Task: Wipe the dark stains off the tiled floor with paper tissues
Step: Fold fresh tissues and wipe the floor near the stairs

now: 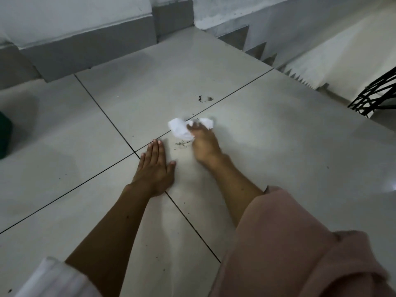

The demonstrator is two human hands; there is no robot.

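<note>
On the tiled floor [278, 136], L hand [155, 168] lies flat, fingers straight, palm down by a grout cross; R hand [202, 144], blurred, presses a crumpled white paper tissue [179, 129] onto the tile, fingers curled over it; dark smear [183, 143] sits btwn the hands, just below the tissue; more dark stains [204, 98] farther up, well apart from the tissue.

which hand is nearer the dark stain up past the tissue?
Right. The right hand presses the tissue just below the stain. The left hand lies flat on the floor, farther back and to the left.
</note>
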